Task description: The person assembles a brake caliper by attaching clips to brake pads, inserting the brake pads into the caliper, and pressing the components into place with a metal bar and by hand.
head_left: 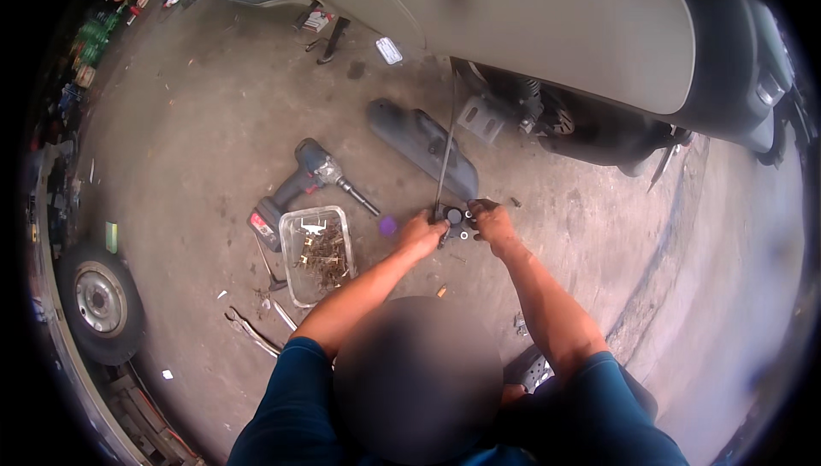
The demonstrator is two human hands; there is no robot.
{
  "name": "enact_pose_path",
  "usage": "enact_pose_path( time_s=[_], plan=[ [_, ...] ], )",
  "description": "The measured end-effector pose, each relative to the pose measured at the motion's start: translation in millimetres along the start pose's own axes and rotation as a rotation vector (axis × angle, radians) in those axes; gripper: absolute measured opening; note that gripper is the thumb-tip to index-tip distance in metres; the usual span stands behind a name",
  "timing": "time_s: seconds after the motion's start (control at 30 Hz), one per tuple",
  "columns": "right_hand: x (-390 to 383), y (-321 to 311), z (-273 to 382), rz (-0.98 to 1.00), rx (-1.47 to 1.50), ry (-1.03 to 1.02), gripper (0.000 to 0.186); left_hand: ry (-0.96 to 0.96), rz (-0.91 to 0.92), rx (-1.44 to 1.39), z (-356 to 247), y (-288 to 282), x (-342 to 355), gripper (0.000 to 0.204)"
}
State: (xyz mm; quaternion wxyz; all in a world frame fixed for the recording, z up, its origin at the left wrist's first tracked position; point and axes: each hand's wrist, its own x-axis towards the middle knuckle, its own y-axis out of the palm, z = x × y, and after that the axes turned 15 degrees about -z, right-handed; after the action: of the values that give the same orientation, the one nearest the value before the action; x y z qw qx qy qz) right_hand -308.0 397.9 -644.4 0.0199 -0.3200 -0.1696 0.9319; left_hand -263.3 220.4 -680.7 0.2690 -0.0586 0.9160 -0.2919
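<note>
Just above the concrete floor, a small black part (454,216) with a round disc and pale ring-like holes sits between my two hands. My left hand (422,234) grips its left side, fingers closed on the edge. On the opposite side, my right hand (493,225) is closed around the part's right end. From the part a thin dark cable or rod (448,145) runs up toward the vehicle's underside; whether it is joined to the part is hard to make out. Just beyond lies a long dark plastic cover (415,137).
A cordless impact wrench (312,177) lies left, beside a clear plastic tub (289,256) of dirty screws and clips. Pliers (250,331) and a purple cap (387,226) rest nearby. A pale vehicle body (564,21) overhangs the far side. One wheel (100,303) stands far left.
</note>
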Motion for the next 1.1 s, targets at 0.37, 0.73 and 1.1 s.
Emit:
enact_pose_path(
  time_s=[0.37,0.73,1.1],
  plan=[
    [-7.8,2.2,-15.7,-0.038,-0.097,-0.241,0.034,-0.386,0.182,-0.754,-18.9,-11.0,-19.6,0.026],
    [-71.9,-16.3,37.0,0.365,0.439,-0.001,0.057,-0.408,0.225,-0.923,-48.1,-79.8,-75.5,0.033],
    [-76.2,-7.4,25.8,0.3,0.686,0.061,0.071,-0.347,0.115,-1.044,-54.7,-61.9,-92.3,0.033]
  ],
)
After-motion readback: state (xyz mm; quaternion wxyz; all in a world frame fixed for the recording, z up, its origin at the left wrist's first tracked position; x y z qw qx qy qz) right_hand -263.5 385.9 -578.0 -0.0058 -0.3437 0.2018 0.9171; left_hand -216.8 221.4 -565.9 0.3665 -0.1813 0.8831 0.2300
